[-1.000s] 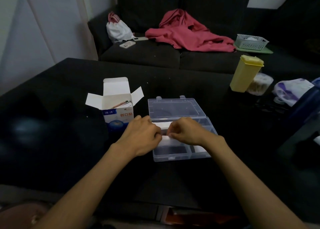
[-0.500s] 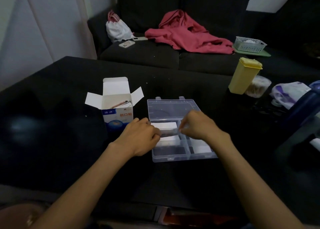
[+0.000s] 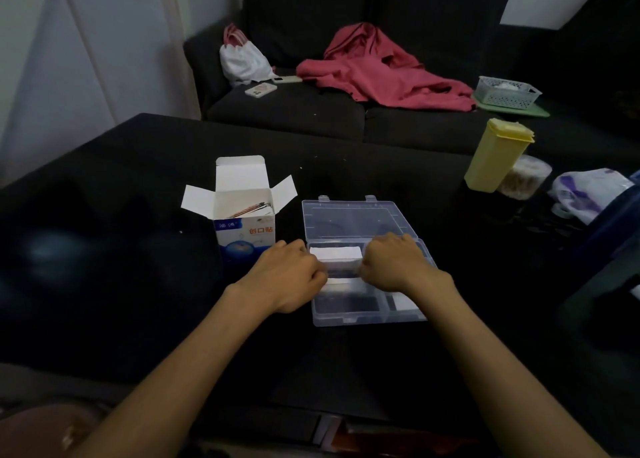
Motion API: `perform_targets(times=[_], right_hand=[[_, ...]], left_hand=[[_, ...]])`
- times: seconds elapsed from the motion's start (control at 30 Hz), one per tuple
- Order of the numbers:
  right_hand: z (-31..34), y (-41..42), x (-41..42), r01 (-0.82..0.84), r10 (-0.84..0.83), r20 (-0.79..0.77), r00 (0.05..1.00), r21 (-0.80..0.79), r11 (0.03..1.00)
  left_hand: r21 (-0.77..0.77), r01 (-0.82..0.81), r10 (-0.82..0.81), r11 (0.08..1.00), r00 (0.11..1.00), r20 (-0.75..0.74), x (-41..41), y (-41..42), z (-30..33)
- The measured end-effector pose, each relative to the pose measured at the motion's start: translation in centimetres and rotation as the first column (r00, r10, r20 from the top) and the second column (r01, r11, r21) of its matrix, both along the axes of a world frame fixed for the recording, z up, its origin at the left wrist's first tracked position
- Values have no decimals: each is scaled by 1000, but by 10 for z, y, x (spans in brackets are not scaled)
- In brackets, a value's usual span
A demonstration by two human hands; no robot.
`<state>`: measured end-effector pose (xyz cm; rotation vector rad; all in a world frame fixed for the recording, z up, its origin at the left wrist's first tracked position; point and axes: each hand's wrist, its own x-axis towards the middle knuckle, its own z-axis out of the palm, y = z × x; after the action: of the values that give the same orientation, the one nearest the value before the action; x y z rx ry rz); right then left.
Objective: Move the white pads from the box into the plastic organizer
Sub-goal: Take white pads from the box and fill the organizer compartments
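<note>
A clear plastic organizer (image 3: 349, 314) lies open on the black table, its lid folded back. A stack of white pads (image 3: 335, 254) rests in its far left compartment. My left hand (image 3: 291, 274) and my right hand (image 3: 394, 262) pinch the two ends of that stack, fingers curled. More white pads (image 3: 341, 283) lie just below it, and another (image 3: 403, 301) shows in the near right compartment. The open white and blue box (image 3: 244, 229) stands left of the organizer with a few items inside.
A yellow lidded container (image 3: 495, 156) and a clear round tub (image 3: 526, 177) stand at the right rear of the table beside a white and purple bag (image 3: 588, 191). The dark sofa behind holds a red garment (image 3: 381, 69), a phone (image 3: 260, 89) and a basket (image 3: 505, 92).
Both hands have shifted from the middle of the organizer to the far left compartment. My right hand swung out to the right, then came back onto the stack's right end.
</note>
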<state>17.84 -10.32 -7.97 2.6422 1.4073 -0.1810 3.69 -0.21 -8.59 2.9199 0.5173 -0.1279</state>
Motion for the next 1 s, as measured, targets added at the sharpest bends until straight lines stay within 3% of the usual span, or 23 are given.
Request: perform_targets(times=[0.2,0.37,0.5,0.63,0.73,0.8,0.9,1.0], right_hand=[[-3,-4,10,41,-32,-48,998,201,979],[-11,-3,11,76,-63,-131,989,92,993],[-8,-4,14,84,-61,-210,976,103,991],[20,-7,13,111,-36,-296,955,242,964],[48,-5,1,73,78,-359,930,387,919],[64,5,-15,19,167,-355,920,466,884],[82,37,-34,-65,255,-305,918,519,853],[93,82,-41,-178,312,-229,922,467,866]], left_hand=[[-1,-12,12,1000,1000,9,0,1,-1],[-19,-16,15,1000,1000,-3,0,-1,1],[-46,-8,10,999,999,39,-5,1,5],[-97,-63,86,993,966,245,-13,10,24],[-106,-261,277,960,812,514,-26,23,48],[-79,-398,365,914,720,591,-37,37,56],[-78,-498,476,863,755,451,-51,62,50],[-138,-517,534,844,790,301,-58,80,37]])
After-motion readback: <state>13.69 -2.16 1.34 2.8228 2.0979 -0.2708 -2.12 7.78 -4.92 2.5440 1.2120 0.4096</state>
